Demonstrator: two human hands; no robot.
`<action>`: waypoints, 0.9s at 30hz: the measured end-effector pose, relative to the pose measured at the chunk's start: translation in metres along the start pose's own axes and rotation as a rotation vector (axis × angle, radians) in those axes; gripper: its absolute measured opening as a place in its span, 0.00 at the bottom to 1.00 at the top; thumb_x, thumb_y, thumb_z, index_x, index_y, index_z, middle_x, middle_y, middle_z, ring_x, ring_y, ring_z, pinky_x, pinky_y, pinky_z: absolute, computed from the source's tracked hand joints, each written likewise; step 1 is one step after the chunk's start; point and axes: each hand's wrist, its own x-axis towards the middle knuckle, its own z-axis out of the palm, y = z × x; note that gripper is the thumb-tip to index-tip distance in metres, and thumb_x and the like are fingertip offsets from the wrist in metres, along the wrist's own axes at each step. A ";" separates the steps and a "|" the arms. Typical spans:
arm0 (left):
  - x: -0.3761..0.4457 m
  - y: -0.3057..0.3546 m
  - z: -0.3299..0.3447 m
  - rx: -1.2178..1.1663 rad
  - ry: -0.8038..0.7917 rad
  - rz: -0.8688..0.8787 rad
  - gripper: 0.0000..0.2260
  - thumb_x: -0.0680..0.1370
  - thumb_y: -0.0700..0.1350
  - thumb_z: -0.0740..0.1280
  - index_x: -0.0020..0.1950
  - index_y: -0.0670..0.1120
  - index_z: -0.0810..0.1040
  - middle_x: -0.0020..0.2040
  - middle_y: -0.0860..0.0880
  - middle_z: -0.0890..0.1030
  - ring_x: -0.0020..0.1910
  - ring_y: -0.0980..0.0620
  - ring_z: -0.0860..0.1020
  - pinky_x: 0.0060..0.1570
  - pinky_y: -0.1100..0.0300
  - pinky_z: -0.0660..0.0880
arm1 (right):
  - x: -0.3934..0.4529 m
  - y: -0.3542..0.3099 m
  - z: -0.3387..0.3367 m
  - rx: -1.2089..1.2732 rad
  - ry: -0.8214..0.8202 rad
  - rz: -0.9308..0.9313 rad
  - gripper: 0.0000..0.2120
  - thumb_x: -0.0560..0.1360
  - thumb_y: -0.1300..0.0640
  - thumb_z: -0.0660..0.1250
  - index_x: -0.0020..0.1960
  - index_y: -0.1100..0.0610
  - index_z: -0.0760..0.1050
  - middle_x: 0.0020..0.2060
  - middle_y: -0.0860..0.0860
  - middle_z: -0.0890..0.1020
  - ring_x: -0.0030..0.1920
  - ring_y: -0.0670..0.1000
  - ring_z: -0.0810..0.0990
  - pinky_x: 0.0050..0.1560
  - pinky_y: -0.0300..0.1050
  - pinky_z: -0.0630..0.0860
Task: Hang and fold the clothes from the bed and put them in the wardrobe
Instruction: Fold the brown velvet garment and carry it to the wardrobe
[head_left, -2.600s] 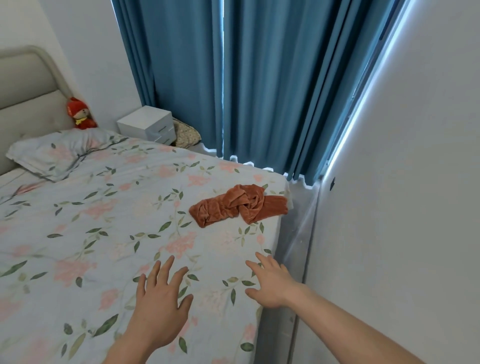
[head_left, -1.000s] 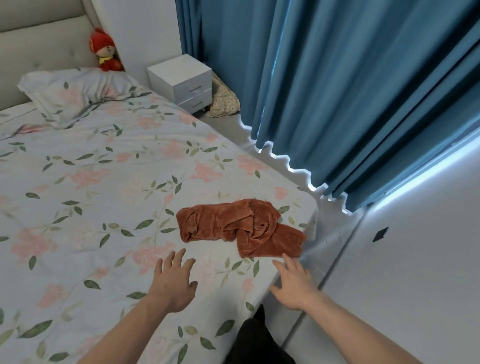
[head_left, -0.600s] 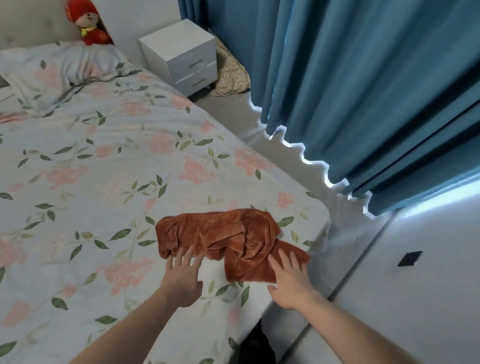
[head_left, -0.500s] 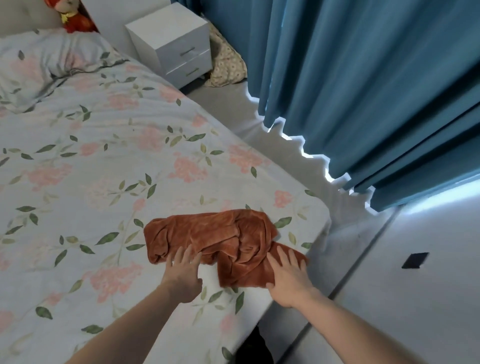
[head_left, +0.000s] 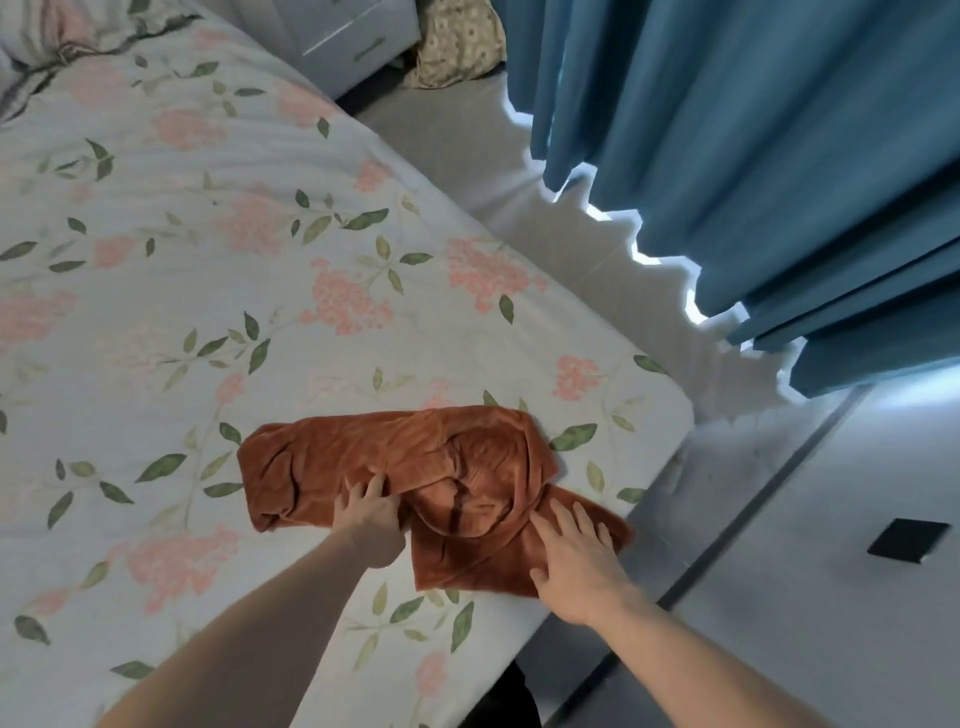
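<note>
Rumpled rust-brown garment (head_left: 415, 467) near the floral bed's (head_left: 208, 260) corner

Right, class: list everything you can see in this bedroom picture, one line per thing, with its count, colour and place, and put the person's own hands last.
crumpled rust-brown velvety garment: one, rust-brown, on the bed near its foot corner.
floral bedsheet: one, pale blue with pink flowers and green leaves, covering the bed.
pillow: one, same floral print, top left, partly cut off.
bedside cabinet: one, white, beside the bed at the top edge.
patterned cushion: one, beige, on the floor by the cabinet.
long pleated curtains: blue, upper right.
small black square: one, on the white surface at right.
left hand: one, fingers on the garment's left part.
right hand: one, flat on the garment's right end.
</note>
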 end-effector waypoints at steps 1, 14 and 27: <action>-0.004 0.000 -0.005 -0.006 0.024 0.009 0.21 0.82 0.57 0.58 0.75 0.57 0.71 0.81 0.47 0.59 0.78 0.39 0.61 0.78 0.39 0.53 | -0.001 -0.001 -0.001 0.005 0.004 0.001 0.37 0.82 0.45 0.63 0.85 0.48 0.49 0.84 0.52 0.48 0.84 0.59 0.45 0.82 0.63 0.47; -0.221 -0.001 -0.072 -0.392 0.356 0.470 0.13 0.68 0.43 0.66 0.43 0.61 0.69 0.47 0.62 0.75 0.43 0.56 0.75 0.40 0.59 0.71 | -0.118 -0.063 -0.044 0.040 0.118 -0.040 0.39 0.80 0.46 0.67 0.84 0.48 0.50 0.82 0.51 0.56 0.82 0.58 0.55 0.81 0.58 0.56; -0.462 -0.119 -0.062 -0.473 0.712 0.811 0.10 0.72 0.44 0.65 0.47 0.59 0.73 0.48 0.61 0.73 0.48 0.62 0.73 0.42 0.71 0.65 | -0.283 -0.252 0.021 0.111 0.325 -0.050 0.50 0.63 0.25 0.71 0.78 0.45 0.61 0.69 0.46 0.72 0.65 0.52 0.75 0.60 0.49 0.76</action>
